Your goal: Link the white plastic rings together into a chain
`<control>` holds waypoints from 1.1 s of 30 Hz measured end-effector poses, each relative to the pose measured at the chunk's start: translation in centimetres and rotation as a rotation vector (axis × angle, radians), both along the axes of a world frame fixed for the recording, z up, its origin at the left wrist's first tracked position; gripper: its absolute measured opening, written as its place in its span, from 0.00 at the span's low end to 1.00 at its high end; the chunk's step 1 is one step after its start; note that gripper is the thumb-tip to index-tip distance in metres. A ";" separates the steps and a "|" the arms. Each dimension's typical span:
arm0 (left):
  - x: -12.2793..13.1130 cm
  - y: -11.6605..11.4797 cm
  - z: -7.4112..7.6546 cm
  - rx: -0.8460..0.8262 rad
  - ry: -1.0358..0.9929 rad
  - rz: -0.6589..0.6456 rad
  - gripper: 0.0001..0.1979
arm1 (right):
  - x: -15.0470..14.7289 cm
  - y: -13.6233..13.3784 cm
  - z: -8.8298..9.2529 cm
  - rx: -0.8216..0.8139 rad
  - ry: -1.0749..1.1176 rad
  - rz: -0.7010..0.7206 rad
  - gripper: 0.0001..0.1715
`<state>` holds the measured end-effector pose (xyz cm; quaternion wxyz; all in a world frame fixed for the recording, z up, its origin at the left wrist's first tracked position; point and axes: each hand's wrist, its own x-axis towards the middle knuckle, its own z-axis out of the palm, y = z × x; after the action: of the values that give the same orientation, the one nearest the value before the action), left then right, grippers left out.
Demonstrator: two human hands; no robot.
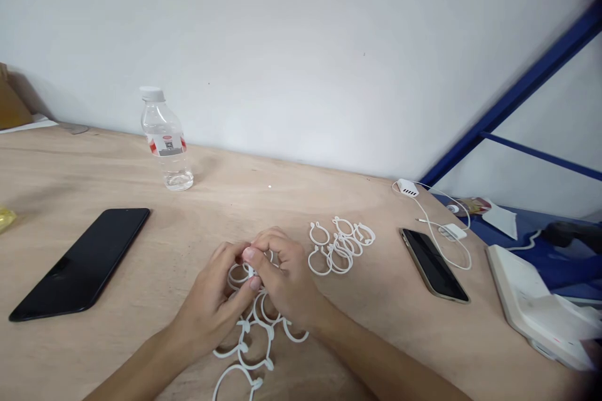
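Observation:
My left hand (211,297) and my right hand (286,276) meet in front of me, with fingers and thumbs pinched together. Between the thumbs shows a bit of a white plastic ring (251,271); the rest of it is hidden by my fingers. Beneath and in front of my hands lies a loose group of white rings (269,364), open loops with small knobs or clips at their ends. To the right of my right hand, a second cluster of similar rings (348,244) overlaps on the wooden table (164,282).
A water bottle (168,144) stands at the back left. A large black tablet or phone (82,263) lies on the left. On the right are a smaller phone (435,266), a white charger (407,187) with cables, and a white device (527,301) at the edge.

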<state>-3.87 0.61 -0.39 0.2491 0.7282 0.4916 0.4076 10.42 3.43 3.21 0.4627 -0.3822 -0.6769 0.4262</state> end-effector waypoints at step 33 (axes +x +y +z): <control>0.1 0.2 0.1 0.127 0.109 0.087 0.21 | 0.9 2.2 -0.5 -0.421 0.008 -0.103 0.12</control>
<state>-3.72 0.79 -0.31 0.1572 0.7415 0.5089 0.4081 11.30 5.66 2.72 0.3965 -0.5030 -0.5505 0.5355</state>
